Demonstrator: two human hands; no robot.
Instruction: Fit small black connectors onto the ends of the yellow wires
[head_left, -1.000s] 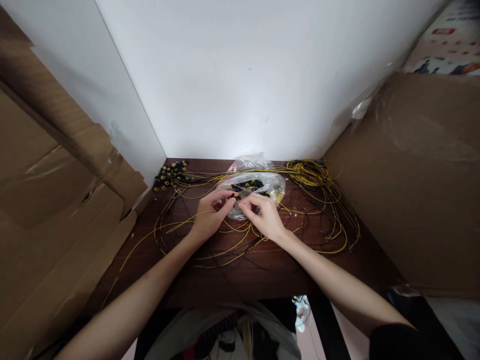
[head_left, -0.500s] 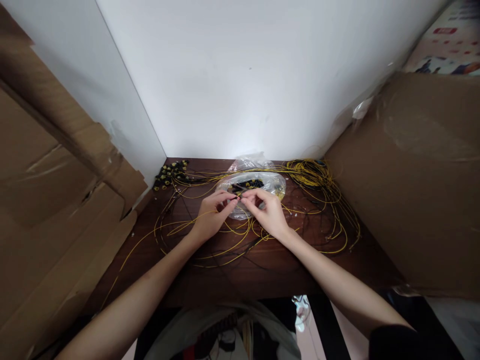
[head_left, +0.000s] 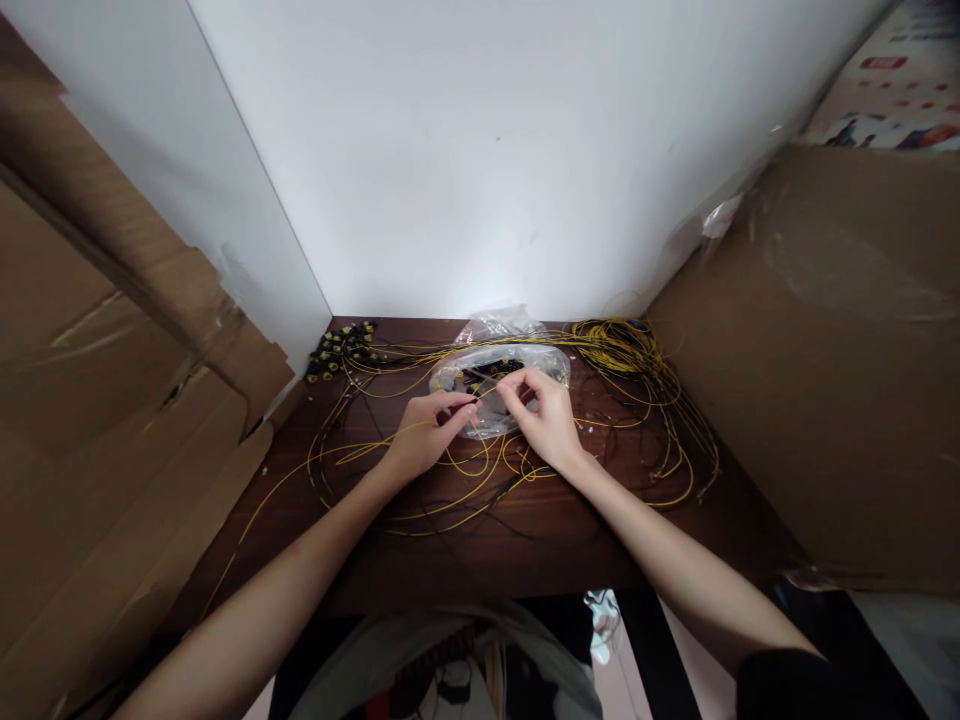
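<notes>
Both my hands meet over the middle of a dark wooden table (head_left: 540, 545). My left hand (head_left: 424, 435) is closed in a pinch on a thin yellow wire (head_left: 360, 452) that trails off to the left. My right hand (head_left: 546, 420) is closed too, its fingertips pinched near the mouth of a clear plastic bag (head_left: 491, 375) that holds small black and yellow parts. What the right fingers grip is too small to make out. Loose yellow wires (head_left: 465, 490) loop on the table under both hands.
A cluster of small black and yellow connectors (head_left: 337, 350) lies at the back left corner. A thick bundle of yellow wires (head_left: 637, 360) sits at the back right. Cardboard (head_left: 105, 420) leans on the left, a cardboard box (head_left: 825, 370) stands on the right, a white wall behind.
My right hand has moved slightly up and away toward the plastic bag. My left hand has stayed in place with its pinch on the wire.
</notes>
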